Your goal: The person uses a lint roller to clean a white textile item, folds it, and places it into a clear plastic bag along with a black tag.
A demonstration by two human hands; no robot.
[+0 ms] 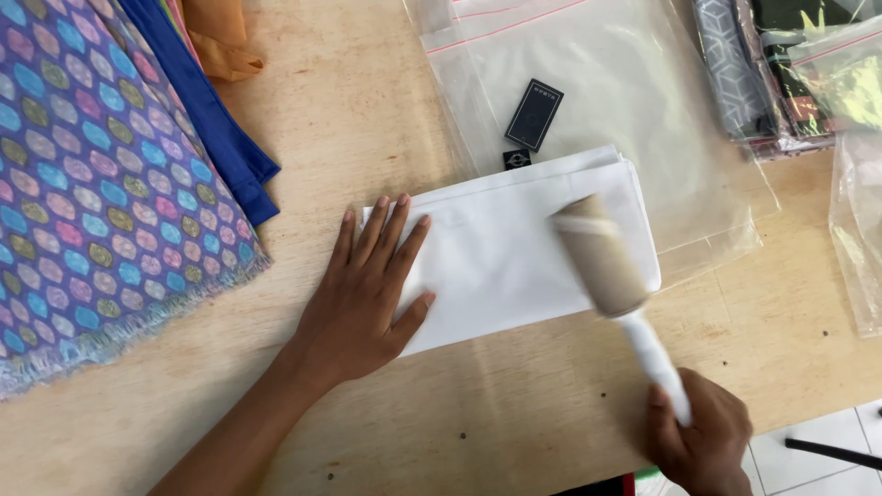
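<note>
Left hand point(367, 294) lies flat with fingers spread on the folded white cloth point(514, 248) on the wooden surface point(349, 110). Right hand point(703, 441) has its grip closed around the white handle of the beige cylindrical lint roller point(602, 257), which rests on the cloth.

L hand point(363, 289) flat on white cloth point(514, 248); R hand point(703, 441) w/ lint roller point(602, 257).

Bright, even light; your hands throw soft shadows on table point(367, 110). Glare on plastic bags point(643, 73), upper right. Lint roller point(602, 257) motion-blurred, rest sharp.
</note>
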